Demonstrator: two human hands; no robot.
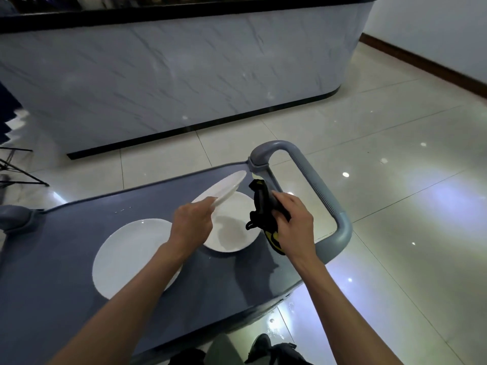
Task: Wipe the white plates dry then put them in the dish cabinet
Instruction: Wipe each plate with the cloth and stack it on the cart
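While three white plates show on the blue cart top [79,233], only two lie flat on it. Plate one [126,256] rests toward the left, near the middle of the top, with the left forearm crossing over its right part. Next comes the left hand [191,223], whose fingers and thumb are curled onto the near rim of plate two [226,189]; that plate is lifted and tilted, its far rim pointing toward the cart's far right corner. Under and just right of it, plate three [232,227] lies flat near the right edge, partly covered by the lifted plate and the hand. Further right, one black cloth [263,209] with yellow markings is bunched in the right hand [292,219], fingers wrapped round it, held over the right rim of plate three and apart from the lifted plate. One grey handle [324,191] loops along the cart's right edge. Beyond the cart stands one marble-patterned counter [171,75] on a glossy tiled floor [395,154].
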